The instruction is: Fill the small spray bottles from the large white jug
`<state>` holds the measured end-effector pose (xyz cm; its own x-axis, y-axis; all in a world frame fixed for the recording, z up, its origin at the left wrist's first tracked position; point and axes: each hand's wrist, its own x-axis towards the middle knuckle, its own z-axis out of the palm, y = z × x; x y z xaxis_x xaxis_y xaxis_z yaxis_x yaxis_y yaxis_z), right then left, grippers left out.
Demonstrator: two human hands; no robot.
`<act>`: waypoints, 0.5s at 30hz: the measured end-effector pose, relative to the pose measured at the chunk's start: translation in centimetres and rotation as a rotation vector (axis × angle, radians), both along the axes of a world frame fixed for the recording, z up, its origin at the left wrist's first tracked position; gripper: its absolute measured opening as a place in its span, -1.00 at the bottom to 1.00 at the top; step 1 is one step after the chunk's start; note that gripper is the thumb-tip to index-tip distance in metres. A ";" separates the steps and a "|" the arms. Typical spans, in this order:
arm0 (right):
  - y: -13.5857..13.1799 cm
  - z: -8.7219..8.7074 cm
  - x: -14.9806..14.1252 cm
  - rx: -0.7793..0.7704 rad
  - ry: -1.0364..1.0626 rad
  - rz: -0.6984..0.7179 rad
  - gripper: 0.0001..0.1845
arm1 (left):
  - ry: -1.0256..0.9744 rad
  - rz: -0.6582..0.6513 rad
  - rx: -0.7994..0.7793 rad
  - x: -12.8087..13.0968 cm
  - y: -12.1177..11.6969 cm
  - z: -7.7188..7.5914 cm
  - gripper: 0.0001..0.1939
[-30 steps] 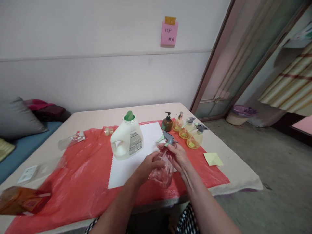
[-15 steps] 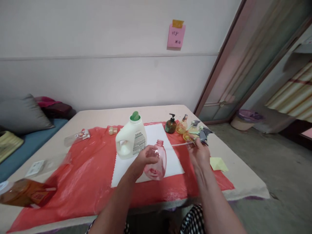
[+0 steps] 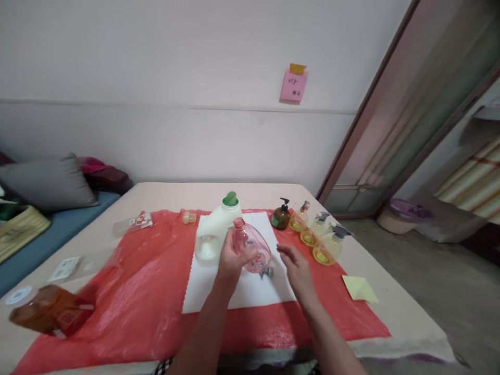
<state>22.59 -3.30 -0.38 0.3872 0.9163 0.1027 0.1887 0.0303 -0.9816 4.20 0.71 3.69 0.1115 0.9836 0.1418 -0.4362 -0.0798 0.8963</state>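
Note:
My left hand (image 3: 231,259) is closed around an uncapped pink see-through bottle (image 3: 255,252), its neck tipped up to the left. To the right of the bottle, my right hand (image 3: 294,268) has its fingers stretched out and holds nothing. A small grey spray head (image 3: 269,272) lies on the white sheet (image 3: 250,297), partly hidden by the pink bottle. Behind my left hand stands a white jug (image 3: 211,234) with a green spout (image 3: 231,198) in its mouth.
A brown pump bottle (image 3: 281,214) and several clear bottles with yellow liquid (image 3: 326,250) stand at the right. Yellow notes (image 3: 359,288) lie near the right edge. A jar of amber liquid (image 3: 50,310), a clear cap (image 3: 189,217) and plastic packaging (image 3: 135,223) lie leftward on the red sheet (image 3: 148,291) and table.
My right hand has let go of the spray head with its tube and moved left toward the pink bottle. My left hand has tilted that bottle over, neck to the left.

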 end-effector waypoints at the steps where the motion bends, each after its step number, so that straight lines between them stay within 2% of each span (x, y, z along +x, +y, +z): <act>1: -0.4 0.5 -0.5 0.016 0.086 0.044 -0.46 | 0.004 0.007 0.012 0.2 0.0 0.0 -0.26; 3: -1.0 1.3 -1.8 0.057 0.436 0.209 -0.32 | 0.021 0.002 0.031 0.8 -0.2 -0.1 -0.24; 5: -1.3 1.8 -3.3 0.093 0.799 0.358 -0.31 | 0.063 0.001 0.044 1.4 -0.5 -0.2 -0.17; 6: -1.4 1.9 -4.0 0.104 0.922 0.390 -0.29 | 0.102 0.010 0.053 1.6 -0.6 -0.3 -0.13; 9: -1.2 1.9 -5.1 0.096 1.063 0.342 -0.30 | 0.248 0.001 0.114 1.4 -0.9 -0.3 -0.14; 11: -1.0 1.8 -5.1 0.082 1.116 0.313 -0.36 | 0.337 0.023 0.182 0.4 -0.8 0.0 -0.30; 13: -1.0 1.7 -4.7 0.076 1.137 0.309 -0.41 | 0.442 0.211 0.248 -1.4 -0.3 0.5 -0.51; 15: -1.1 1.7 -4.2 0.072 1.132 0.310 -0.42 | 0.554 0.539 0.256 -3.7 0.7 0.9 -0.58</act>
